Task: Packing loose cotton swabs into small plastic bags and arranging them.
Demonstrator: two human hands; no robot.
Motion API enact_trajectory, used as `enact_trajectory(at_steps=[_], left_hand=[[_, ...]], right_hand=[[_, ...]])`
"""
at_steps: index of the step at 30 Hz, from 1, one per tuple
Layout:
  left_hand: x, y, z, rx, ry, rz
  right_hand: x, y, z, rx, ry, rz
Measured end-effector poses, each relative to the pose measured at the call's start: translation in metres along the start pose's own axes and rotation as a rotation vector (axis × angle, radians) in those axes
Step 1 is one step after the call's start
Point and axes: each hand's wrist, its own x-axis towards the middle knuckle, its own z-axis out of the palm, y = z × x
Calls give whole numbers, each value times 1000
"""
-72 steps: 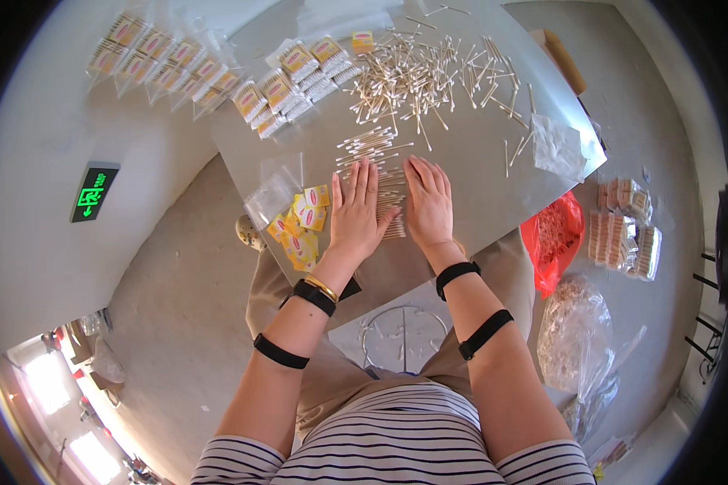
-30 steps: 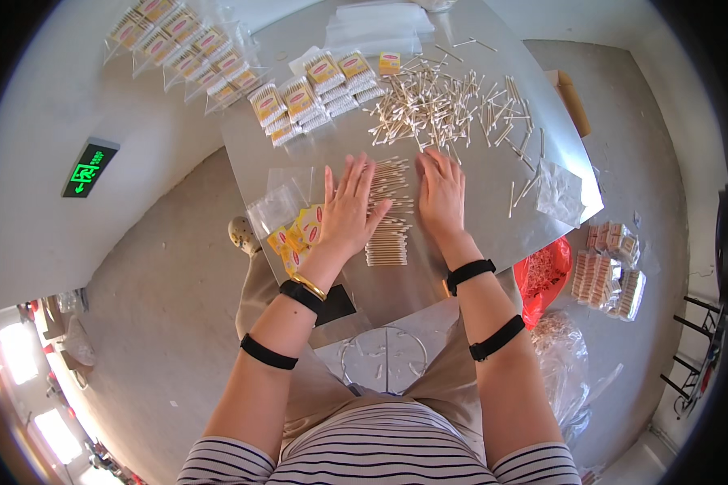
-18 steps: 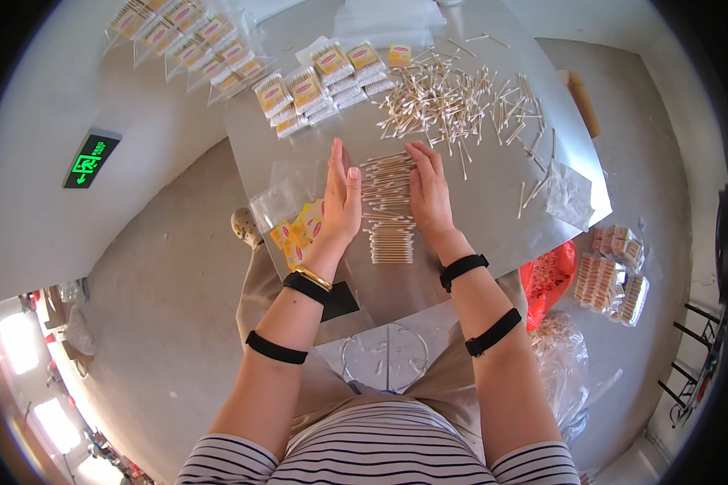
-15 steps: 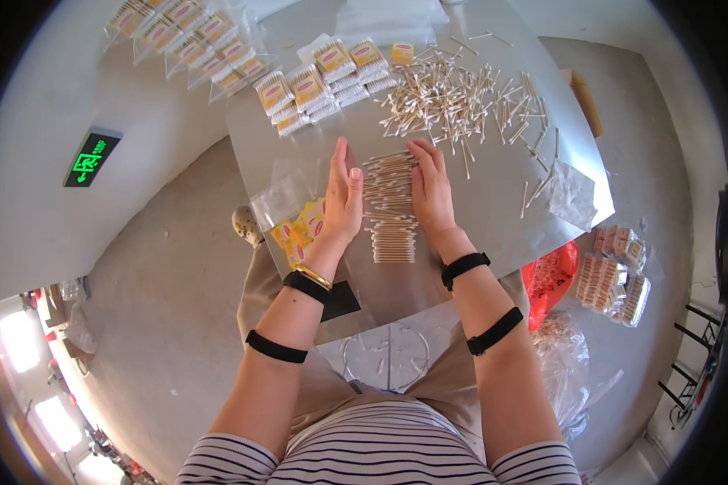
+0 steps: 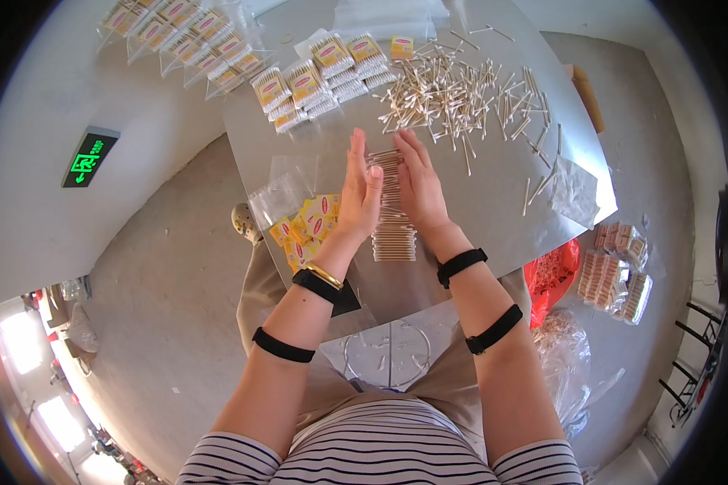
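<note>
A column of cotton swabs (image 5: 394, 240) lies crosswise on the metal table, its sticks side by side and neatest at the near end. My left hand (image 5: 362, 194) stands on edge along its left side, fingers stretched and thumb raised. Against the other side my right hand (image 5: 420, 187) rests, fingers straight and tilted inward over the swab tips. Both palms face each other with the swabs between them, and neither hand grips anything. The hands partly hide the column's middle. Beside my left wrist are several yellow printed cards (image 5: 322, 212).
Loose cotton swabs (image 5: 437, 90) are heaped at the far right. Bagged swab packs (image 5: 306, 85) are stacked at the far left, near a small yellow box (image 5: 402, 48). Clear plastic bags (image 5: 287, 179) lie left. A red bag (image 5: 552, 279) and swab bundles (image 5: 603, 275) are on the floor.
My left hand has moved right and my right hand slightly left, narrowing the gap. The column's upper swabs are now squeezed closer into line.
</note>
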Motion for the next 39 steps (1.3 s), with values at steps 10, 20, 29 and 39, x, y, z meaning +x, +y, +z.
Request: enact_trajectory(at_steps=[10, 20, 29, 39], left_hand=[[-22, 13, 2, 1048, -226, 231], [-17, 10, 14, 1046, -255, 184], [5, -4, -10, 372, 23, 115], [13, -12, -6, 128, -40, 43]], right_hand=[[-26, -5, -38, -51, 134, 77], [-59, 0, -35, -274, 153, 64], [-43, -2, -33, -24, 186, 104], [8, 6, -2, 208, 23, 25]])
